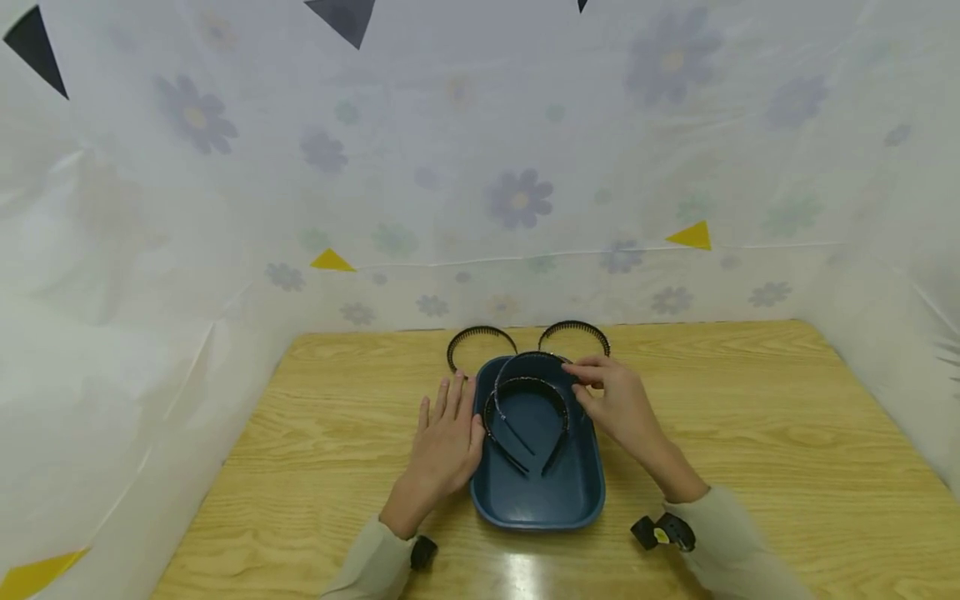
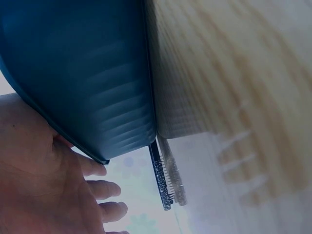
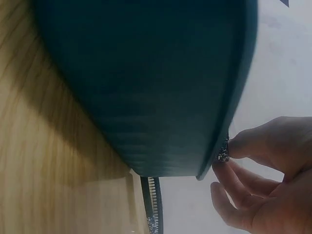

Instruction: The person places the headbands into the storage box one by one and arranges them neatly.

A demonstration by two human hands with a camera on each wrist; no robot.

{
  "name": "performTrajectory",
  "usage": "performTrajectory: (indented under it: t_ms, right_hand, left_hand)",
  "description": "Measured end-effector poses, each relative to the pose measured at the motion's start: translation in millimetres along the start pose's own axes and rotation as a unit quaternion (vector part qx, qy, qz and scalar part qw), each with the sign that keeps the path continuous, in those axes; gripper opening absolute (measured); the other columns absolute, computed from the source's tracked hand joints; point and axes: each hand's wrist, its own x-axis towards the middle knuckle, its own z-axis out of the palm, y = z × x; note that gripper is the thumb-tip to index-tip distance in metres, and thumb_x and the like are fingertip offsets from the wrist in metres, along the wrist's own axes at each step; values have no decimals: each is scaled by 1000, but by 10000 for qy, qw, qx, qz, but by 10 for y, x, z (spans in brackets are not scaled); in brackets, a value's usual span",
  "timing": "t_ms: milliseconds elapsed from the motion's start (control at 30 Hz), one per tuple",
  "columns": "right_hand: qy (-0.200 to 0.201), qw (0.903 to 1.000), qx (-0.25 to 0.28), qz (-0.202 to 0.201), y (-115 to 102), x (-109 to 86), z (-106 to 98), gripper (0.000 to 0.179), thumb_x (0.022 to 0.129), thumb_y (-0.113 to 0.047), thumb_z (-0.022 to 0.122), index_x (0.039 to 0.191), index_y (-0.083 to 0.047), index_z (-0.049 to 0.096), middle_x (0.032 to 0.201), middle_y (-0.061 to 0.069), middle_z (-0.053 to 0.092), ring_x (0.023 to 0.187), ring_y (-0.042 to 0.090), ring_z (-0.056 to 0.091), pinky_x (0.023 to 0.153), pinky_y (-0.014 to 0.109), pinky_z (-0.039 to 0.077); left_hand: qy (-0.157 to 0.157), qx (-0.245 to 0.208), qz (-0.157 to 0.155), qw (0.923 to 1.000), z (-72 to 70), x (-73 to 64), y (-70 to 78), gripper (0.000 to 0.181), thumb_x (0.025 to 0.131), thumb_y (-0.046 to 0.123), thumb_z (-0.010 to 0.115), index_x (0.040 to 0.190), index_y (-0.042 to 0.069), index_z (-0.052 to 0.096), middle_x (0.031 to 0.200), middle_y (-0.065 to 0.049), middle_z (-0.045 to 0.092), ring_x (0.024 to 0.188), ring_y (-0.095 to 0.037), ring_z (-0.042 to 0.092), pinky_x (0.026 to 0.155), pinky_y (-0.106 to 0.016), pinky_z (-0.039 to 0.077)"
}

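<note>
Two headbands [image 1: 528, 408] lie in the blue tray [image 1: 537, 498], our right hand [image 1: 618, 404] pinching the upper one, left hand [image 1: 446, 437] flat with straight fingers beside the tray; two headbands [image 1: 480, 337] wait on the counter [image 1: 750, 417] at frame center.

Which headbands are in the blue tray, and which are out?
Two headbands lie in the blue tray; the right hand pinches one. Two toothed headbands stand out on the table behind.
</note>
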Motion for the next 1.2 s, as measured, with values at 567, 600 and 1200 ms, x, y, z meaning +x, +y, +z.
performTrajectory:
  t_ms: [567, 600, 1200]
  right_hand:
    - [-577, 9977, -365, -3, -59, -10, 258, 33, 86, 7, 76, 118, 0, 77, 112, 15, 69, 72, 17, 61, 58, 30, 46]
    - [-586, 9974, -407, 8, -61, -11, 259, 32, 86, 7, 76, 118, 0, 77, 112, 15, 69, 73, 17, 61, 59, 30, 46]
    - [-949, 9915, -846, -257, -31, 35, 262, 30, 87, 9, 71, 115, 2, 77, 105, 15, 68, 73, 17, 60, 55, 26, 42]
  left_hand:
    - [18, -68, 21, 10000, -16, -50, -9, 58, 111, 28, 31, 164, 6, 21, 171, -13, 12, 156, -38, 12, 121, -63, 11]
    - [21, -70, 34, 10000, -14, -50, -11, 58, 111, 28, 30, 165, 6, 21, 171, -13, 11, 156, -38, 12, 121, -63, 11]
    - [-82, -116, -29, 9999, -3, -14, 30, 58, 112, 28, 31, 165, 7, 19, 171, -11, 9, 156, -37, 11, 122, -61, 9]
